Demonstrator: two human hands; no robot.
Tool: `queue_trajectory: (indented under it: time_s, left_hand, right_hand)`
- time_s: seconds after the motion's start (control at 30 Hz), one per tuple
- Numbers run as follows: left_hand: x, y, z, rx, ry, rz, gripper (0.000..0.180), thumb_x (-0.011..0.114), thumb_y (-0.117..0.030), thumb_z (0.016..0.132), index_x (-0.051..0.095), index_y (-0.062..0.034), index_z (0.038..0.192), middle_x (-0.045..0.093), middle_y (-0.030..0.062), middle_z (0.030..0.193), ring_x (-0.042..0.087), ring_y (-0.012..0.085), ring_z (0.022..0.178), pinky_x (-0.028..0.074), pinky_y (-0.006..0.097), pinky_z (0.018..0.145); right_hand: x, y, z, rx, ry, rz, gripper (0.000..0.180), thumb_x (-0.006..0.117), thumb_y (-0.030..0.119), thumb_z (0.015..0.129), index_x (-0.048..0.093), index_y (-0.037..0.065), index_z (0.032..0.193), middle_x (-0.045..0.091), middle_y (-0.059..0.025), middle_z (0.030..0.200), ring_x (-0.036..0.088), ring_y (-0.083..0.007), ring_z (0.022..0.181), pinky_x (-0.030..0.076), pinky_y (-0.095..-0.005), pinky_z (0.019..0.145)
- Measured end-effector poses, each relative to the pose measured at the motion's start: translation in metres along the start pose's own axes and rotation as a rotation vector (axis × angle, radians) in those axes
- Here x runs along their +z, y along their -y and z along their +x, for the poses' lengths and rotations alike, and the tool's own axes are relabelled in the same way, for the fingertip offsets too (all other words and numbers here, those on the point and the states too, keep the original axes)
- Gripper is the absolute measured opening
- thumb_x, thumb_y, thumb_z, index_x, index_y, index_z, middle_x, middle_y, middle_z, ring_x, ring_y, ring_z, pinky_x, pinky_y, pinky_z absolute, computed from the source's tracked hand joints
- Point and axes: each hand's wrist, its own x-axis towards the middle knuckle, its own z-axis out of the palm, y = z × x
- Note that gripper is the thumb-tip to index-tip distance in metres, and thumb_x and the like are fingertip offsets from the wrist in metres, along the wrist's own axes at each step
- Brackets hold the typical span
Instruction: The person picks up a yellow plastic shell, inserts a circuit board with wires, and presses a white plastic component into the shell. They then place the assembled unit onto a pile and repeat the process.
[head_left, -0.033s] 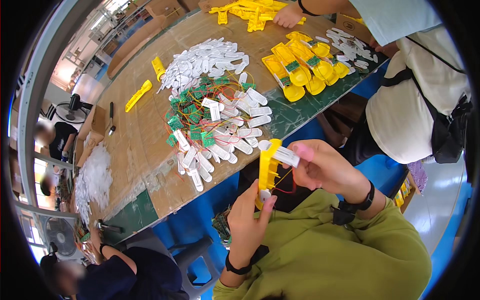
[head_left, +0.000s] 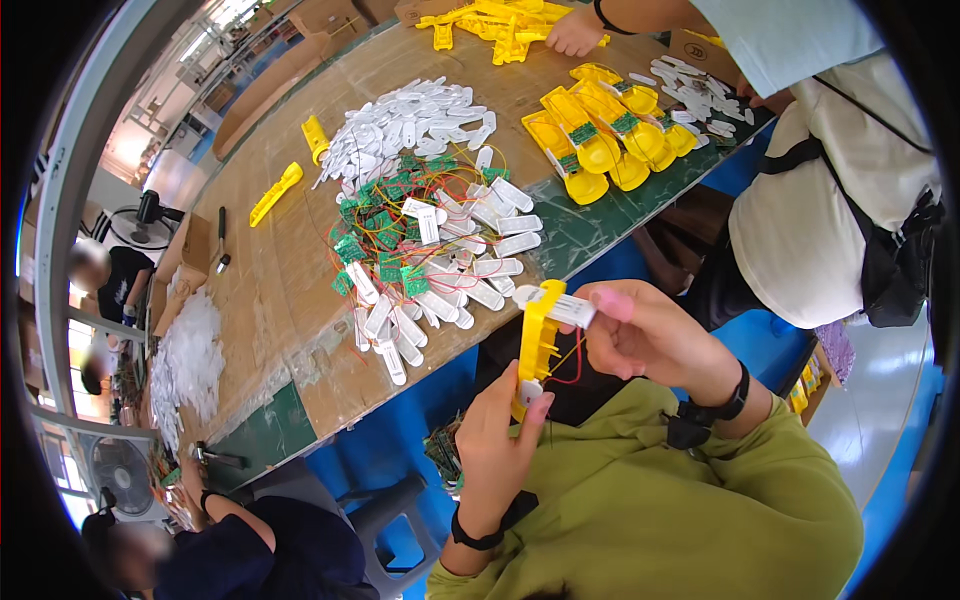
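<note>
My left hand (head_left: 493, 425) grips the lower end of a narrow yellow plastic housing (head_left: 533, 345), which stands tilted over my lap with small pegs along its inner side. A round pale part shows at that end, by my left thumb. Between thumb and fingers, my right hand (head_left: 640, 330) pinches a flat white plastic piece (head_left: 562, 308) that crosses the housing's upper end. Thin red and yellow wires hang between the two hands. Just beyond lies a heap of white pieces (head_left: 440, 300) wired to green circuit boards (head_left: 385, 225).
Behind them is a pile of white covers (head_left: 410, 120). Yellow housings with boards (head_left: 610, 130) lie at the table's right edge, near a co-worker's hand (head_left: 575, 32). Two loose yellow housings (head_left: 276, 195), a hammer (head_left: 222, 240) and clear plastic bits (head_left: 190, 350) lie to the left.
</note>
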Motion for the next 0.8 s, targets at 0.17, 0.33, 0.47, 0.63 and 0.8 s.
queue_trajectory:
  time_s: [0.17,0.33,0.47,0.63,0.8]
  left_hand:
    - [0.001,-0.003,-0.003,-0.040,0.139,-0.004,0.038,0.068,-0.015,0.070,0.054,0.0021,0.101,0.058,0.0141,0.083,0.058,0.0248,0.070,0.047,0.031,0.061]
    - [0.003,0.001,-0.010,-0.087,0.308,-0.162,0.037,0.066,-0.015,0.072,0.053,0.0024,0.101,0.059,0.0142,0.084,0.059,0.0245,0.070,0.047,0.030,0.062]
    - [-0.006,-0.012,-0.001,-0.207,0.439,-0.441,0.036,0.064,-0.017,0.075,0.053,0.0026,0.102,0.060,0.0138,0.086,0.060,0.0214,0.072,0.048,0.028,0.064]
    - [-0.014,-0.019,0.007,-0.174,0.451,-0.443,0.035,0.063,-0.015,0.075,0.053,0.0025,0.103,0.060,0.0133,0.087,0.060,0.0192,0.074,0.049,0.027,0.064]
    - [-0.001,-0.010,0.015,-0.198,0.425,-0.448,0.035,0.064,-0.013,0.074,0.053,0.0021,0.103,0.060,0.0125,0.086,0.060,0.0186,0.074,0.049,0.026,0.064]
  right_hand:
    - [-0.016,0.006,-0.005,0.044,-0.075,-0.388,0.026,0.049,0.028,0.085,0.050,0.002,0.086,0.049,-0.0021,0.052,0.038,-0.0050,0.041,0.027,-0.0189,0.038]
    - [-0.014,0.006,-0.008,-0.177,-0.460,-1.201,0.023,0.058,0.019,0.079,0.051,0.000,0.090,0.051,0.0016,0.060,0.045,-0.0081,0.051,0.036,-0.0248,0.046]
    - [-0.028,-0.011,-0.005,-0.343,0.041,-0.623,0.030,0.042,0.025,0.088,0.050,-0.001,0.101,0.053,-0.0083,0.102,0.050,-0.0139,0.095,0.039,-0.0276,0.082]
    - [-0.023,-0.014,-0.006,-0.247,0.095,-0.369,0.042,0.034,0.036,0.091,0.050,-0.001,0.103,0.051,-0.0089,0.106,0.046,-0.0140,0.100,0.036,-0.0276,0.087]
    - [-0.039,-0.020,0.003,-0.146,0.014,-0.342,0.043,0.036,0.037,0.090,0.050,-0.001,0.100,0.054,-0.0034,0.090,0.049,-0.0098,0.084,0.039,-0.0246,0.076]
